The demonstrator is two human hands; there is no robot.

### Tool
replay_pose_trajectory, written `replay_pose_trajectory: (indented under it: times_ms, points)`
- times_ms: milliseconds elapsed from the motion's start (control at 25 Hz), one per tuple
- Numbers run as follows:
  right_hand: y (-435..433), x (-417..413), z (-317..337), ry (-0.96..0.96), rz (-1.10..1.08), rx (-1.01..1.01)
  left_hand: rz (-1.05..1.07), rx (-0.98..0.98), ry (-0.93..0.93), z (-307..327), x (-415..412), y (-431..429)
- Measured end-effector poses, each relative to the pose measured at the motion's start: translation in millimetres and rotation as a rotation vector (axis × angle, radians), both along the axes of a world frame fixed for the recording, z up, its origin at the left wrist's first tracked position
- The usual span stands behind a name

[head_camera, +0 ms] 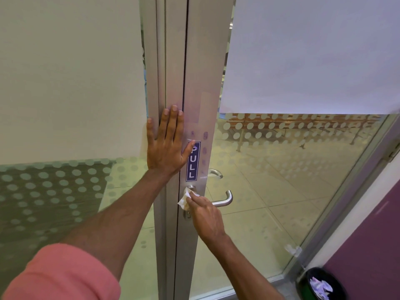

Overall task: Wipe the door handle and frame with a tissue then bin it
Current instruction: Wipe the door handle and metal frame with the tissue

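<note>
A silver lever door handle (224, 201) juts to the right from the pale metal door frame (200, 72) of a glass door. My right hand (205, 215) pinches a crumpled white tissue (185, 200) and presses it against the handle's round base. My left hand (167, 144) lies flat with fingers spread on the frame, just above and left of a blue PULL sticker (193, 163). A black bin (320, 284) holding crumpled paper stands on the floor at the lower right.
Frosted dots and white panels cover the glass (303, 159) on both sides of the frame. A purple wall (372, 234) runs down the right side, beside the bin. A second handle (216, 173) shows through the glass.
</note>
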State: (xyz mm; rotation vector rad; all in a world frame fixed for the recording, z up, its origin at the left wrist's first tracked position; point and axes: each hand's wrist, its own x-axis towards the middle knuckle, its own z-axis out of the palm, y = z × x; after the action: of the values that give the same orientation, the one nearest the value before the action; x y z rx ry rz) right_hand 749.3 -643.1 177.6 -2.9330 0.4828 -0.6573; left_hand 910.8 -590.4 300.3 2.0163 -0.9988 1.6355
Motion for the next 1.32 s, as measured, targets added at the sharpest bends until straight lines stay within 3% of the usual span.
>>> replay_pose_trajectory:
  times_ms: [240, 480, 560, 680, 800, 840, 920, 1000, 1080, 1200, 1320]
  points:
    - [-40, -57, -8, -0.237, 0.137, -0.030, 0.013, 0.020, -0.003, 0, -1, 1]
    - [-90, -79, 4, -0.170, -0.152, 0.067, 0.025, 0.034, 0.065, 4, -4, 3]
    - [-93, -80, -2, -0.303, -0.273, 0.270, 0.013, 0.037, 0.098, 5, -5, 5]
    - [-83, -90, -23, -0.635, -0.372, 0.809, -0.104, 0.009, 0.169, -3, -17, 11]
    - [-55, -97, -57, -0.799, -0.429, 1.355, -0.343, 0.022, 0.254, -69, -66, 23]
    - [-44, -97, -68, -0.805, -0.443, 1.470, -0.397, 0.005, 0.383, -100, -89, 31]
    - [-20, -96, -84, -0.778, -0.451, 1.581, -0.496, -0.050, 0.881, -155, -138, 46]
    - [4, -94, -95, -0.701, -0.428, 1.542, -0.599, -0.115, 1.512, -192, -177, 57]
    - [24, -94, -102, -0.588, -0.356, 1.389, -0.715, -0.270, 1.899, -216, -199, 63]
    - [37, -97, -104, -0.432, -0.192, 1.223, -0.692, -0.646, 2.045, -222, -207, 74]
    - [28, -100, -106, -0.323, -0.117, 1.284, -0.659, -0.701, 2.088, -220, -196, 85]
